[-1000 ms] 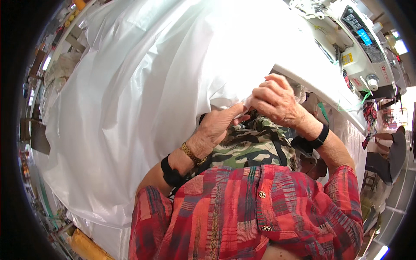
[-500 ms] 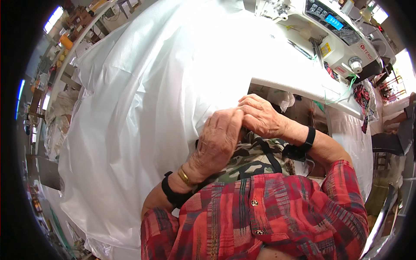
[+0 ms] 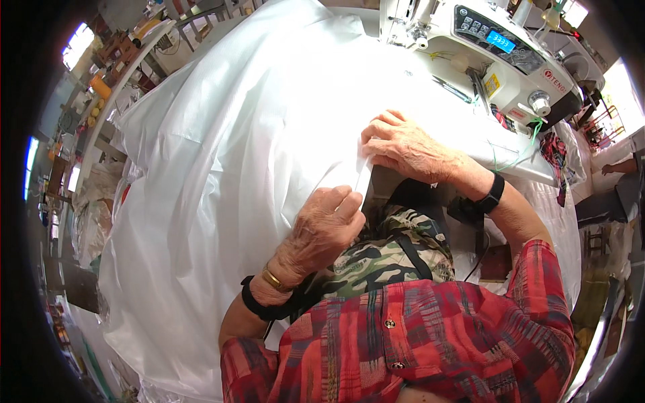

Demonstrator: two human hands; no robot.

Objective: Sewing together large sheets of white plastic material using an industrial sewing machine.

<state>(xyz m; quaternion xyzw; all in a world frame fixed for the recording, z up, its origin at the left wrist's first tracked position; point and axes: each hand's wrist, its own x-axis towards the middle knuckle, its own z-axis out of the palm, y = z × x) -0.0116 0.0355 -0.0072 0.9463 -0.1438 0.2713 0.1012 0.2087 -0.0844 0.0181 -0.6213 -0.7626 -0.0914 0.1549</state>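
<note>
A very big white sheet of cloth (image 3: 222,168) covers most of the table and hangs down over its near edge. It is smooth in the middle and bunched up at the sides. Behind it, at the far right of the table, stands a white sewing machine (image 3: 497,54) with a small blue lit screen. The person wears a red checked shirt (image 3: 416,342) with a green and brown patterned apron (image 3: 383,248) over it. The left hand (image 3: 322,228) rests on the near edge of the cloth, with its fingers curled together and pinching the folded edge. It has a gold bracelet and a black band at the wrist. The right hand (image 3: 410,144) lies a little farther up on the same edge, just beside the left one, with its fingers closed down on the cloth and its thumb tucked under the fold. A black band (image 3: 490,195) sits on that wrist. The folded edge runs as a narrow white strip between the two hands.
</note>
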